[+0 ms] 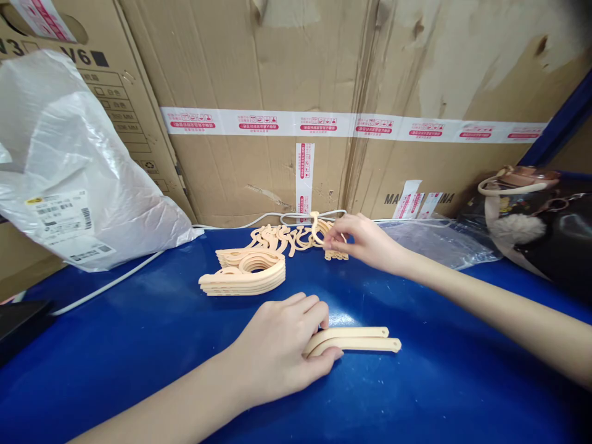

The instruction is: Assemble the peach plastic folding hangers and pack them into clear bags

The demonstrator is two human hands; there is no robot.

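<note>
The left hand (283, 348) curls around two curved beige strips (358, 339), lying side by side low over the blue table (161, 357). Farther back, the right hand (370, 242) pinches a beige hook (316, 229) beside a loose row of small curved pieces (269, 238), just behind a neat stack of beige parts (245, 285).

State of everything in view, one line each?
Left hand: closed on two parts
Cream curved arms: held side by side
Right hand: pinching one part
Cream hook: raised at fingertips
Cream curved pieces: stacked
Small cream hook pieces: loosely piled
White poly mailer: wrinkled, sealing unclear
Clear plastic bag: lying flattened
White cable: loose
Cardboard: taped
Dark bag: closure unclear
</note>
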